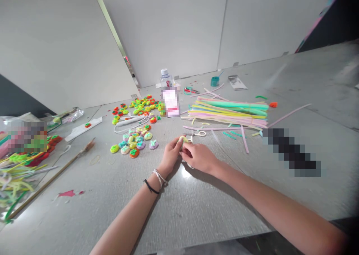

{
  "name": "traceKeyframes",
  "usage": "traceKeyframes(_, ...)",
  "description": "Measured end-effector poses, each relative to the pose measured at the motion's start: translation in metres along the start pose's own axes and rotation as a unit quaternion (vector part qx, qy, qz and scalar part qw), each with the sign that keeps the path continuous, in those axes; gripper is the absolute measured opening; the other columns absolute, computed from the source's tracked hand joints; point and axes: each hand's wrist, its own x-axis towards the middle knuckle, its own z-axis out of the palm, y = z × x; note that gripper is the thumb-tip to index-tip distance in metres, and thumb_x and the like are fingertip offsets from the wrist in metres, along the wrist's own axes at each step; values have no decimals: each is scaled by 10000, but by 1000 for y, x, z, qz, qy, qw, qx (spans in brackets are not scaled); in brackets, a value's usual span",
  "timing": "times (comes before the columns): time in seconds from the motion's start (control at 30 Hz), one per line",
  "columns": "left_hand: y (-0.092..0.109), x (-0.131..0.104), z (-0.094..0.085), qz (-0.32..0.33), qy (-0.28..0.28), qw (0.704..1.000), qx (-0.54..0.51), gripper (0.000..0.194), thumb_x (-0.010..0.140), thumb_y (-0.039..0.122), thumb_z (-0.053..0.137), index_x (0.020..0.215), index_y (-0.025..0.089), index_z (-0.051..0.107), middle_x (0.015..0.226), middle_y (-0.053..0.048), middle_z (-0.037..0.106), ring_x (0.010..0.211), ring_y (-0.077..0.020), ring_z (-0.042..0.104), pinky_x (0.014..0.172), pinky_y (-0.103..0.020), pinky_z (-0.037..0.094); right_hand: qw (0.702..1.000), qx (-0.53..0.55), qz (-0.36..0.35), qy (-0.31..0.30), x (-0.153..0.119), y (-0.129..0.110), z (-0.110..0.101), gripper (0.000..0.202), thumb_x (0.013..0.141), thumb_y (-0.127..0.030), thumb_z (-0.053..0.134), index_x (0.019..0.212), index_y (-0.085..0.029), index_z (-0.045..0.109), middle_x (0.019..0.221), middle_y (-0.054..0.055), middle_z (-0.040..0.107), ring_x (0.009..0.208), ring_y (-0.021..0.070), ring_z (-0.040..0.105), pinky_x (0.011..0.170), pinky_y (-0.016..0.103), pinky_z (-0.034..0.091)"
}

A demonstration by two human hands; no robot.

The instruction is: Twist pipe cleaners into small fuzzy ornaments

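Both of my hands meet near the middle of the grey table. My left hand, with bracelets at the wrist, pinches a small pale yellow fuzzy piece. Against the same piece, the fingers of my right hand are curled together. White-handled scissors lie just behind my hands, partly hidden by them. To the left sits a group of small fuzzy flower-like pieces in pastel, orange and green. A thick bundle of pastel pipe cleaners lies at the right behind my hands.
A phone-like blurred object stands before a bottle. A white tool with a cord lies beside red and yellow pieces. A teal jar is farther back; a wooden stick and pipe cleaners lie left.
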Motion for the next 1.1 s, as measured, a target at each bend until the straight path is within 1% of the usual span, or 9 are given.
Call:
traceKeyframes(0.13,-2,1,0,1,7,1000,-16,428,804,482,564,1044,140,657,973,-78,686,889,-164,623,796,-263,465,999,22,-11,24,-1,-1,-12,154,847,-319,499,754,-201,535,597,-24,556,532,111,473,530,241,263)
traceKeyframes(0.23,-2,1,0,-31,-14,998,-56,424,792,496,573,1017,145,646,894,-65,683,767,-136,631,715,-252,479,997,64,-23,44,1,2,-23,84,838,-269,512,886,-205,540,625,-37,556,538,108,473,547,235,298)
traceKeyframes(0.3,-1,0,0,-42,-14,997,-70,428,775,488,598,1036,150,625,883,-60,674,743,-127,629,700,-249,482,994,91,-47,47,4,7,-29,172,837,-240,526,1006,-212,538,713,-26,588,592,112,505,587,234,342)
traceKeyframes(0.43,2,0,0,-37,7,994,-102,411,751,476,627,995,147,596,862,-52,653,749,-128,621,686,-242,480,987,124,-104,-13,11,20,-37,227,819,-273,605,1044,-244,597,875,9,606,729,131,540,674,249,404)
traceKeyframes(0.57,4,1,-1,-51,14,994,-93,351,747,464,634,901,150,598,823,-31,628,695,-97,580,666,-226,475,984,146,-97,-13,15,28,-38,155,856,-229,566,995,-237,636,870,13,589,750,127,547,690,254,421)
traceKeyframes(0.67,2,2,-2,-43,12,997,-65,337,750,458,634,890,153,616,803,-20,615,643,-74,542,594,-188,440,989,113,-96,19,15,30,-36,110,869,-222,553,930,-228,645,871,14,575,743,122,549,718,267,420)
traceKeyframes(0.9,-1,1,-1,-34,8,999,-10,333,724,401,656,929,139,646,751,-18,634,590,-81,557,535,-187,398,990,30,-139,17,13,32,-30,109,890,-272,529,944,-232,615,961,36,588,877,163,560,748,278,419)
traceKeyframes(1.0,-1,0,0,-34,1,999,-6,290,707,308,665,938,132,647,784,-31,652,632,-99,592,562,-191,428,990,29,-133,24,13,31,-27,90,893,-261,519,892,-216,597,932,35,588,874,165,556,740,275,413)
traceKeyframes(1.1,-1,0,0,-36,-6,998,-42,302,744,324,633,976,132,650,898,-69,670,759,-139,624,649,-230,484,992,37,-111,46,14,30,-24,55,878,-239,537,852,-201,568,882,27,582,840,159,551,708,266,402)
